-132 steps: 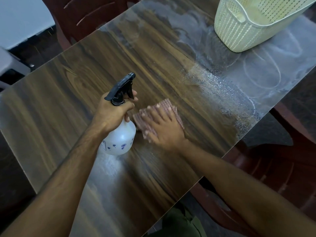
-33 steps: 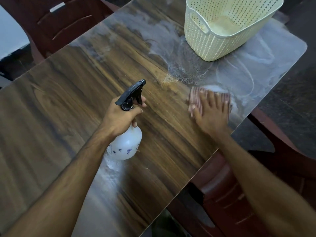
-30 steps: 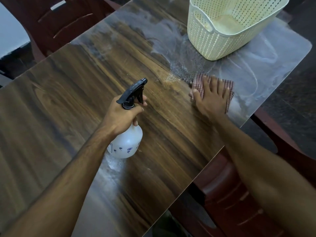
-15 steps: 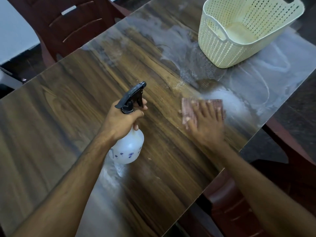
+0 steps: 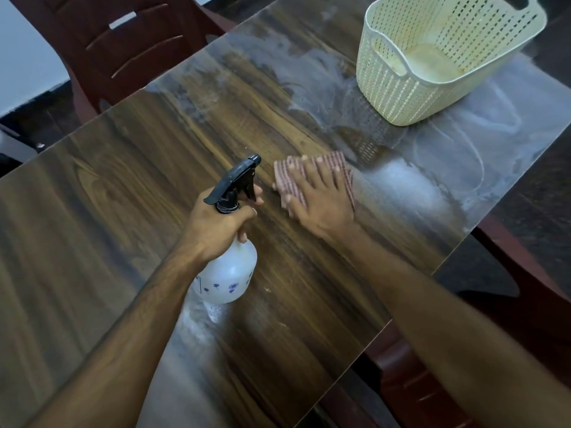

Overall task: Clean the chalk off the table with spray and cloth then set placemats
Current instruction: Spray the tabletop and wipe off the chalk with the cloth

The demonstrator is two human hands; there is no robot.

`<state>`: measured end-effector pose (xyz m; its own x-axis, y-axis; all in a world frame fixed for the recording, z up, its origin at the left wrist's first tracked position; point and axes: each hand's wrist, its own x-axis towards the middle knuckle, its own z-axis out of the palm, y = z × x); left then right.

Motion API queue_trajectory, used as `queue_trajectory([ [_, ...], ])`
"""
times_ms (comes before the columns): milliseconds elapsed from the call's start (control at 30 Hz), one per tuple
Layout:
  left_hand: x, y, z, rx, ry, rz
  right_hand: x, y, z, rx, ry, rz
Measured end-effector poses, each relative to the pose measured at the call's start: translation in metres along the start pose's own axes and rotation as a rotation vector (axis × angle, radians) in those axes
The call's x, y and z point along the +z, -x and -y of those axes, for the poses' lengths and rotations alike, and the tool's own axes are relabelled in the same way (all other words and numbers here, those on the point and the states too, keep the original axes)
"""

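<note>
My left hand [image 5: 216,225] grips the neck of a white spray bottle [image 5: 230,278] with a black trigger head, standing on the dark wood table [image 5: 92,196]. Just right of the nozzle, my right hand [image 5: 321,199] lies flat with spread fingers, pressing a red-and-white striped cloth [image 5: 285,177] onto the tabletop. White chalk smears [image 5: 457,156] and curved chalk lines cover the table's far right part, with a wet whitish patch beside the cloth.
A cream perforated basket [image 5: 401,97] stands on the table at the far right, something pale inside it. Dark red chairs stand behind the table [image 5: 123,47] and at its right side [image 5: 509,273]. A chalky streak lies under the bottle.
My right hand has slid the cloth back to the left, from the chalky area near the basket toward the spray bottle. The left hand and bottle have stayed put.
</note>
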<state>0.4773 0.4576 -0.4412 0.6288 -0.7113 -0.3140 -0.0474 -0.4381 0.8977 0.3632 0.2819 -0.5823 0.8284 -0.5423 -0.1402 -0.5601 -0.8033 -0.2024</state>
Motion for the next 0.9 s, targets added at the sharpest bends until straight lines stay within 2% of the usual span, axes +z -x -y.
queue_trajectory([
  [100, 0.001, -0.001, -0.006, 0.009, 0.021, 0.003, 0.007, 0.059, -0.008, -0.04, 0.006, 0.04],
  [200, 0.002, -0.001, -0.008, 0.017, 0.04, 0.006, 0.001, 0.086, -0.048, 0.067, 0.035, 0.048],
  [333, 0.007, 0.001, -0.007, 0.012, 0.041, 0.01, -0.017, 0.056, -0.104, 0.3, -0.01, -0.013],
  [467, 0.012, 0.006, -0.004, 0.012, 0.049, 0.008, -0.024, 0.009, -0.106, 0.405, -0.081, -0.049],
  [600, 0.022, 0.01, -0.006, 0.008, 0.035, 0.022, -0.015, 0.007, -0.061, 0.258, -0.027, -0.004],
  [767, 0.033, 0.012, -0.011, 0.011, 0.032, 0.036, 0.011, 0.081, -0.004, 0.012, -0.018, 0.03],
  [900, 0.039, 0.014, -0.013, 0.003, 0.046, 0.038, 0.019, 0.147, -0.022, -0.068, -0.021, 0.054],
])
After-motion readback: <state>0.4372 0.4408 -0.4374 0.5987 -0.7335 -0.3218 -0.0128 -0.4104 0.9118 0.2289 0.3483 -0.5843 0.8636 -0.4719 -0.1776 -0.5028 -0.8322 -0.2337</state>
